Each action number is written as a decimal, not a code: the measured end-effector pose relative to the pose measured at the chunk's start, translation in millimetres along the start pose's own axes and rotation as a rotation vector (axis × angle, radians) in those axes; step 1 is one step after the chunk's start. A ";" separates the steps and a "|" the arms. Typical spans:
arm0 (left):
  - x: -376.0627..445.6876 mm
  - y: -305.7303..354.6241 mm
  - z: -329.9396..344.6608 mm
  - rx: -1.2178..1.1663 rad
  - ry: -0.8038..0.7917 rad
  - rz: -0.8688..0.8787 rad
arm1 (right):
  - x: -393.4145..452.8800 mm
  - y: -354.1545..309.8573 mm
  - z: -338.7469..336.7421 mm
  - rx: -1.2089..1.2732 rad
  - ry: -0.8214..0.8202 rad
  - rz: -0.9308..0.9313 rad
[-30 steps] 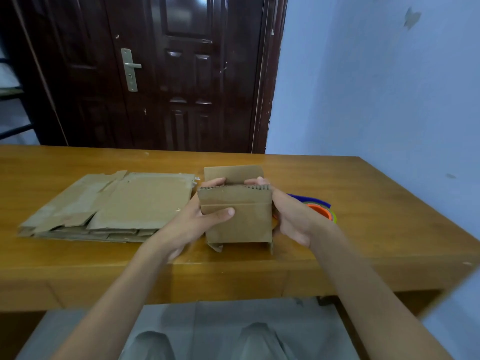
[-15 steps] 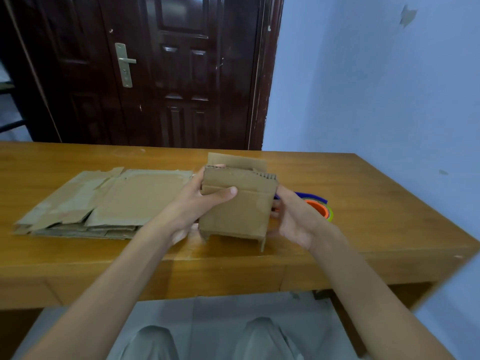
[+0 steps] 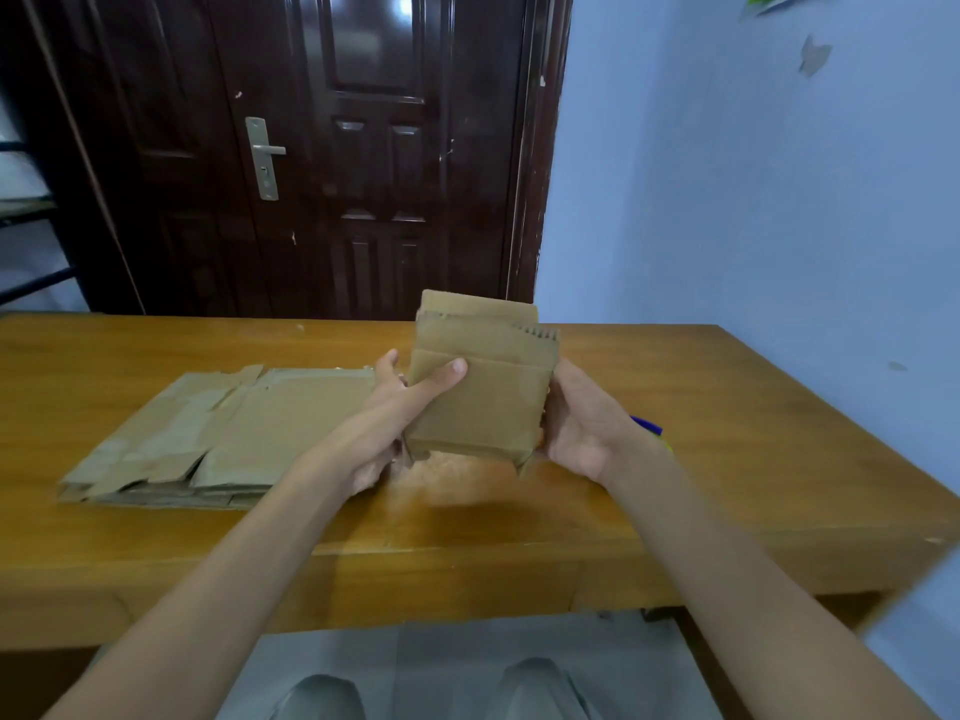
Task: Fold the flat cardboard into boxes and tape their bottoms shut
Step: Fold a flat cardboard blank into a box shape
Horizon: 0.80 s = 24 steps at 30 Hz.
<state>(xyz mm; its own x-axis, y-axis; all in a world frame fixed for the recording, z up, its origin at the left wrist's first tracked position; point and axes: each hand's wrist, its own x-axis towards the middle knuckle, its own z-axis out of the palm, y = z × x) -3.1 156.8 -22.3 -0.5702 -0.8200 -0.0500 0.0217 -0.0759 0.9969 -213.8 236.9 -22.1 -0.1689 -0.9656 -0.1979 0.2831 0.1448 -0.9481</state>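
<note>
**Ana:** Lifted now, is it? A second ago the box (image 3: 483, 392) stood with its lower edge on the desk (image 3: 727, 459); both hands have raised it and tipped it a little, so it hangs just above the wood at mid-frame.

**Ben:** Yes. Left hand (image 3: 384, 423) grips the left side, thumb laid across the near face, fingers behind. Right hand (image 3: 582, 423) cups the right side; its fingers go behind the cardboard, so its grip looks wrapped round the edge, though I cannot see the fingertips.

**Ana:** How far along, would you judge?

**Ben:** Early. One sheet is squared into a small box; its flaps at the top look folded over, one standing proud behind. No tape on it that I can see. The stack of flat cardboard (image 3: 223, 439), left of centre, is still unfolded.

**Ana:** And the tape?

**Ben:** Only a sliver of blue and yellow shows behind the right wrist, perhaps the tape rolls (image 3: 649, 426); mostly hidden.

**Ana:** The box itself?

**Ben:** Plain brown corrugated board, worn and soft at the edges, with a fold line across the near face and small tabs hanging at the bottom corners.
</note>
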 end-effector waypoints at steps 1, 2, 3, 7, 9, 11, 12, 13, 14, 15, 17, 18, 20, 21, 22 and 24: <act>0.5 0.5 -1.6 -0.010 -0.011 -0.026 | 1.6 -0.7 0.1 0.036 -0.010 -0.004; 1.2 0.9 -3.2 -0.030 -0.013 -0.027 | 2.9 -1.3 1.4 0.062 -0.013 -0.006; 2.0 2.1 -4.1 -0.049 -0.009 -0.009 | 4.1 -1.8 3.0 0.081 -0.012 -0.011; 3.8 5.6 2.7 -0.097 0.020 0.059 | 7.6 -0.8 6.0 0.155 0.003 -0.055; 4.6 0.3 4.2 -0.145 0.027 0.063 | 6.1 0.2 6.4 0.158 0.015 -0.066; 5.6 -9.2 0.9 -0.209 0.007 0.052 | 3.8 2.7 5.5 0.121 0.023 -0.068; 5.5 -13.8 -1.5 -0.239 -0.007 0.035 | 1.8 4.6 4.7 0.099 0.027 -0.070; 5.3 -18.0 -3.9 -0.264 -0.014 0.010 | -0.4 6.9 3.8 0.082 0.035 -0.073; 5.0 -21.5 -5.7 -0.287 -0.014 -0.025 | -2.7 9.4 3.0 0.071 0.048 -0.076; 4.8 -24.8 -7.1 -0.301 -0.014 -0.057 | -5.3 11.7 2.8 0.065 0.064 -0.079; 3.4 -30.0 -8.6 -0.312 -0.020 -0.102 | -9.8 15.6 3.8 0.064 0.083 -0.086; 2.3 -31.9 -9.3 -0.310 -0.023 -0.113 | -11.3 16.9 4.6 0.060 0.085 -0.091; -0.1 -34.7 -10.3 -0.300 -0.028 -0.116 | -12.2 18.0 7.2 0.050 0.089 -0.100; -0.6 -36.5 -10.6 -0.290 -0.028 -0.113 | -12.2 18.5 8.4 0.046 0.086 -0.102; -1.4 -38.1 -9.9 -0.273 -0.023 -0.115 | -11.6 19.1 9.0 0.040 0.082 -0.106; -0.9 -41.4 -8.7 -0.230 -0.010 -0.121 | -11.9 17.8 11.7 0.032 0.086 -0.119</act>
<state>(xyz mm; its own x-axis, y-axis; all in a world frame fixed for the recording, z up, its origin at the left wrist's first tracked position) 3.6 155.7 -64.0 -0.5884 -0.7914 -0.1660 0.1384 -0.3008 0.9436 -195.8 248.5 -33.7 -0.2826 -0.9533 -0.1068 0.2864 0.0224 -0.9578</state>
